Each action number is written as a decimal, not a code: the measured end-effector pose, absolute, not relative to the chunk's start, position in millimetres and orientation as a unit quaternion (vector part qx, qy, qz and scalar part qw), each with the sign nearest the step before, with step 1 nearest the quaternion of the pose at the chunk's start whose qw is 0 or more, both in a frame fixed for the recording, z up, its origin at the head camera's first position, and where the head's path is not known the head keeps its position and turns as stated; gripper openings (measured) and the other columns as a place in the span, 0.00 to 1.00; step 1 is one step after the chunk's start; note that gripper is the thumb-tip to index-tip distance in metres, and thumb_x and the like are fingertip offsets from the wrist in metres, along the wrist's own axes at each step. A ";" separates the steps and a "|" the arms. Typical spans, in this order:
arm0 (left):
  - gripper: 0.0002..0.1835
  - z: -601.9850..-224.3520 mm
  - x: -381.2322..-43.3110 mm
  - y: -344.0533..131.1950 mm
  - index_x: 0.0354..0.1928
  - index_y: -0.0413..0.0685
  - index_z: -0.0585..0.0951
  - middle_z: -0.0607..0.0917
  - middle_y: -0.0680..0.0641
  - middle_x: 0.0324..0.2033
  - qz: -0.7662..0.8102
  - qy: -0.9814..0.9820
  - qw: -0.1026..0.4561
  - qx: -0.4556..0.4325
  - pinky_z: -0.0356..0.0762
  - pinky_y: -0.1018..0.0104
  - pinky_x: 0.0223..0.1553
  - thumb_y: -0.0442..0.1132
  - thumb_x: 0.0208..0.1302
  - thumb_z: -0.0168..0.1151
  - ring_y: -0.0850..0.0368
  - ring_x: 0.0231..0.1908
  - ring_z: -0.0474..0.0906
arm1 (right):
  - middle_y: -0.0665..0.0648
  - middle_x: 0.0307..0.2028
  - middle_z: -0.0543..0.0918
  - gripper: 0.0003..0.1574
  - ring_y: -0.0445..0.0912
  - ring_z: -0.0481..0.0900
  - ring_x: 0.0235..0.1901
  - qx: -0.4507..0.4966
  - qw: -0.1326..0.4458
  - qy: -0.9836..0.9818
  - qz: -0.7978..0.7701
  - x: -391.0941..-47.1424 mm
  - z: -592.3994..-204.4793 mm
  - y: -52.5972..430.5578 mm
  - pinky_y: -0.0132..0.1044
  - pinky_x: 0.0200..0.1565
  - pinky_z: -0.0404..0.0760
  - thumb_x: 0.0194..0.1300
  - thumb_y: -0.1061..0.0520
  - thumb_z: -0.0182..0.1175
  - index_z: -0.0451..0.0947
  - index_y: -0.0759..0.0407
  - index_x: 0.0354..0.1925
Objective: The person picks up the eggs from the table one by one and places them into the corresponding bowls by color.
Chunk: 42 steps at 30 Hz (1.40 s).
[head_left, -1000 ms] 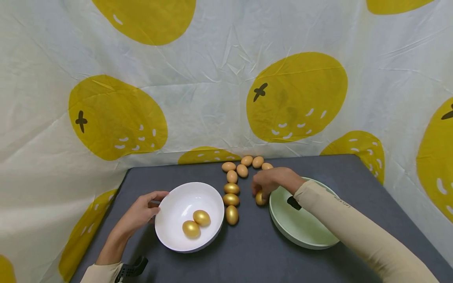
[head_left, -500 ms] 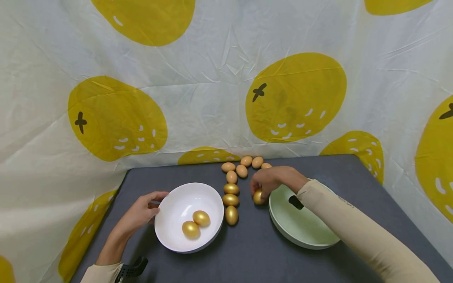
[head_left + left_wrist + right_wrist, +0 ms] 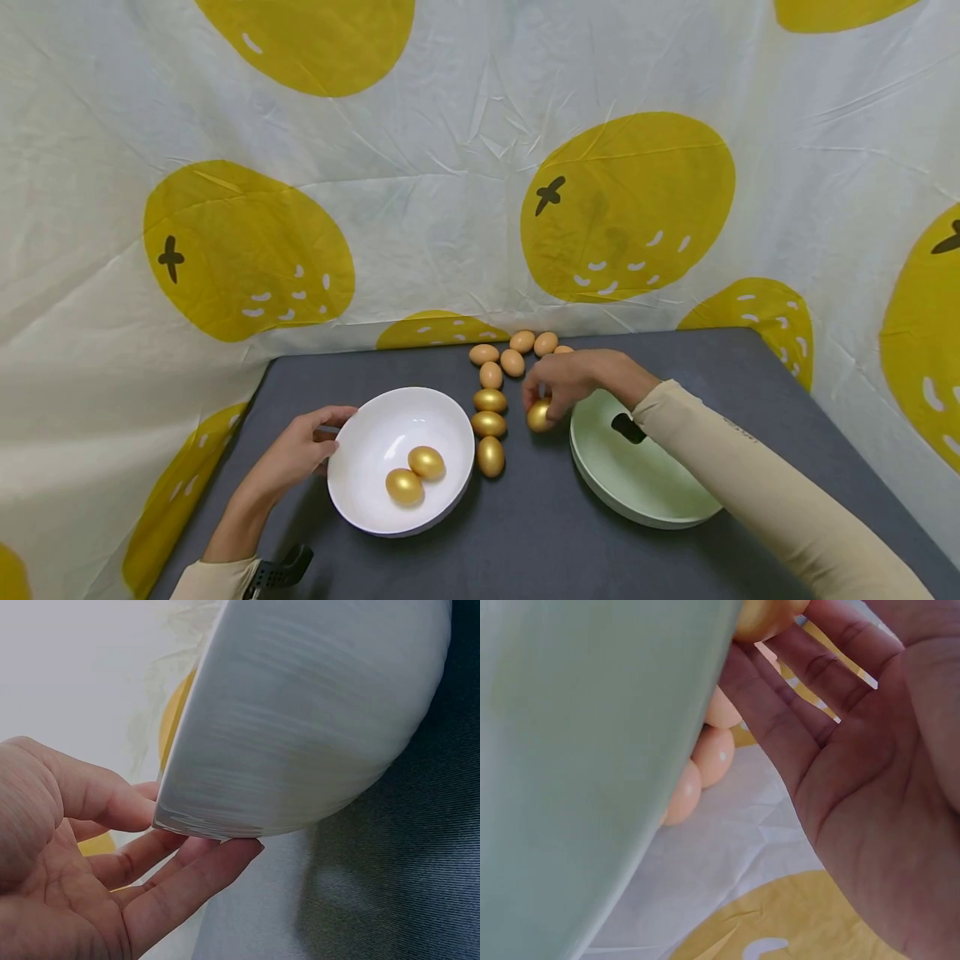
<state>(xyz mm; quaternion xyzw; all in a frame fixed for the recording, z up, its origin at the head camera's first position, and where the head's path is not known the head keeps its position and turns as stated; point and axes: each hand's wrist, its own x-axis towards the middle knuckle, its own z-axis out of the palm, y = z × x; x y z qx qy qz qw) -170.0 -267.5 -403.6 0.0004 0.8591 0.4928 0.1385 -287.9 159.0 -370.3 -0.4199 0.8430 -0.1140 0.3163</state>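
My left hand (image 3: 300, 446) holds the white bowl (image 3: 367, 425) at its left rim. In the left wrist view the thumb is at the rim of the bowl (image 3: 300, 727), with fingertips against its outer wall. Two gold eggs (image 3: 405, 487) lie inside. My right hand (image 3: 566, 382) pinches another gold egg (image 3: 538, 417) between thumb and fingers, low over the table just left of the green bowl (image 3: 645, 508). Only the lower part of this gold egg (image 3: 765, 616) shows in the right wrist view. Between the bowls stand three gold eggs (image 3: 491, 457) in a column.
Several brown eggs (image 3: 513, 362) continue the column and arch across the back; the right forearm and hand hide part of that side. The dark grey table (image 3: 517, 542) ends at a patterned cloth (image 3: 450, 250). The right sleeve (image 3: 742, 475) passes over the green bowl.
My right hand has shifted a little to the left with the gold egg, away from the green bowl. The left hand and white bowl have stayed in place.
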 end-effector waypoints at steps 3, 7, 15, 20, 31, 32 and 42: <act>0.28 -403.6 -169.9 -267.9 0.69 0.41 0.72 0.77 0.36 0.59 0.494 0.858 0.139 0.001 0.87 0.50 0.38 0.24 0.66 0.52 0.46 0.47 0.82 | 0.39 0.47 0.83 0.18 0.45 0.80 0.49 -0.435 0.306 0.839 -0.118 -286.7 -367.4 157.5 0.38 0.50 0.80 0.61 0.56 0.71 0.84 0.41 0.49; 0.28 -403.9 -169.7 -268.1 0.70 0.41 0.72 0.77 0.36 0.59 0.495 0.857 0.140 0.001 0.87 0.50 0.38 0.24 0.66 0.52 0.46 0.47 0.82 | 0.39 0.51 0.82 0.21 0.43 0.80 0.51 -0.438 0.292 0.843 -0.108 -284.8 -363.0 155.5 0.38 0.52 0.79 0.61 0.53 0.72 0.84 0.41 0.54; 0.28 -404.5 -170.7 -268.0 0.69 0.41 0.72 0.77 0.36 0.59 0.496 0.857 0.140 -0.001 0.87 0.50 0.38 0.24 0.66 0.52 0.46 0.46 0.82 | 0.38 0.49 0.82 0.22 0.44 0.79 0.51 -0.439 0.312 0.830 -0.143 -282.6 -354.2 150.9 0.37 0.53 0.79 0.62 0.58 0.71 0.83 0.41 0.54; 0.28 -404.7 -170.9 -268.1 0.69 0.41 0.73 0.77 0.36 0.58 0.493 0.859 0.139 -0.002 0.87 0.50 0.38 0.24 0.66 0.52 0.46 0.47 0.82 | 0.41 0.49 0.82 0.22 0.44 0.78 0.53 -0.469 0.301 0.817 -0.148 -281.5 -349.4 147.2 0.43 0.59 0.77 0.62 0.58 0.71 0.83 0.45 0.54; 0.28 -404.3 -170.6 -268.2 0.69 0.42 0.73 0.77 0.37 0.59 0.491 0.860 0.140 -0.007 0.87 0.50 0.38 0.25 0.66 0.52 0.46 0.48 0.82 | 0.43 0.49 0.81 0.23 0.42 0.78 0.51 -0.480 0.281 0.815 -0.161 -277.9 -347.8 140.2 0.40 0.58 0.77 0.61 0.55 0.73 0.82 0.50 0.55; 0.28 -404.3 -170.7 -268.2 0.69 0.42 0.73 0.77 0.37 0.59 0.491 0.860 0.140 -0.008 0.87 0.50 0.39 0.25 0.66 0.52 0.45 0.48 0.82 | 0.43 0.48 0.80 0.23 0.42 0.78 0.51 -0.478 0.277 0.818 -0.162 -277.4 -347.6 139.5 0.40 0.58 0.77 0.61 0.54 0.73 0.82 0.50 0.55; 0.28 -404.9 -172.0 -268.6 0.69 0.42 0.73 0.78 0.37 0.59 0.486 0.863 0.138 -0.006 0.87 0.50 0.38 0.25 0.67 0.52 0.45 0.48 0.82 | 0.45 0.42 0.82 0.17 0.44 0.77 0.48 -0.486 0.260 0.811 -0.196 -273.9 -345.8 131.3 0.48 0.57 0.78 0.59 0.54 0.70 0.82 0.50 0.48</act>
